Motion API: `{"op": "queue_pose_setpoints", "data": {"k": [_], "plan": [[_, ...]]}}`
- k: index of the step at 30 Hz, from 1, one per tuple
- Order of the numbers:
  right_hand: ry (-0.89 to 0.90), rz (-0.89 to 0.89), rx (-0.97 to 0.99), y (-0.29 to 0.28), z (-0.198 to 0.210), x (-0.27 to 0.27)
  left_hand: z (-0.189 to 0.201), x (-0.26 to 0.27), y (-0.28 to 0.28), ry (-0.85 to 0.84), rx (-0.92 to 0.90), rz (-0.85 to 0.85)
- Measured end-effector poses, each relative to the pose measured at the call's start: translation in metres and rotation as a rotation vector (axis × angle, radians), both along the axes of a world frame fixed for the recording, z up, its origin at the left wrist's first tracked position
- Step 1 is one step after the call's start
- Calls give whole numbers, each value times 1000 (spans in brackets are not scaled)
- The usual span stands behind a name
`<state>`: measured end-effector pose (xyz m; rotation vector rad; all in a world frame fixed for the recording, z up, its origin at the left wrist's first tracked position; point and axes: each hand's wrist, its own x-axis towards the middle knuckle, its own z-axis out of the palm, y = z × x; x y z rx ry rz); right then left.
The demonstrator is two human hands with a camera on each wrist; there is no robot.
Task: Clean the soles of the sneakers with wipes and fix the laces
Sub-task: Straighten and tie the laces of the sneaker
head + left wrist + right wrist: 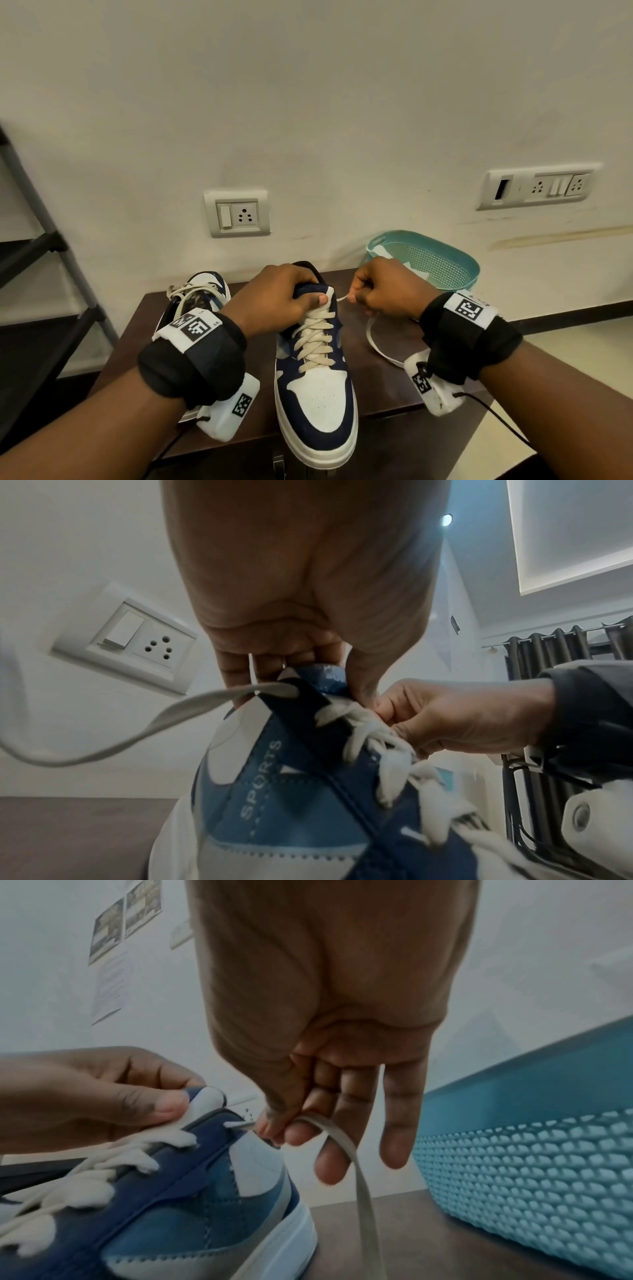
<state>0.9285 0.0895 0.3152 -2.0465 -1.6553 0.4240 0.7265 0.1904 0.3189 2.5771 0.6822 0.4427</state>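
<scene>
Right grip (383, 294) pinching lace (342, 298), beside sneaker (317, 383)

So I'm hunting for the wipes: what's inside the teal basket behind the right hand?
Inside the teal basket, white crumpled material, possibly wipes, shows near the left rim. The right hand covers the front part, so the rest is hidden.

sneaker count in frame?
2. One sneaker stands mid-table, left hand gripping its tongue, right hand pinching its lace. The second sneaker lies behind the left wrist, partly hidden.
</scene>
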Motion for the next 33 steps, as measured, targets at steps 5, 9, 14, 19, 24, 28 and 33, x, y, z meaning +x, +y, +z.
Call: {"op": "queue_pose_setpoints", "data": {"k": [5, 9, 14, 19, 24, 28, 33], "plan": [[-22, 146, -60, -5, -4, -8, 3, -21, 4, -133, -87, 95], [74, 160, -54, -13, -5, -5, 0, -40, 3, -149, -154, 184], [170, 153, 2, -25, -1, 0, -12, -51, -2, -73, -163, 218], [288, 136, 141, -33, 18, -13, 4, -58, -7, -3, -90, 207], [447, 194, 241, -30, 29, -45, 31, -58, -26, -115, -94, 56], [449, 316, 177, -26, 22, -72, 42, -50, -40, -259, -207, -89], [331, 353, 126, -32, 20, -76, 44, -49, -37, -319, -247, -38]]}}
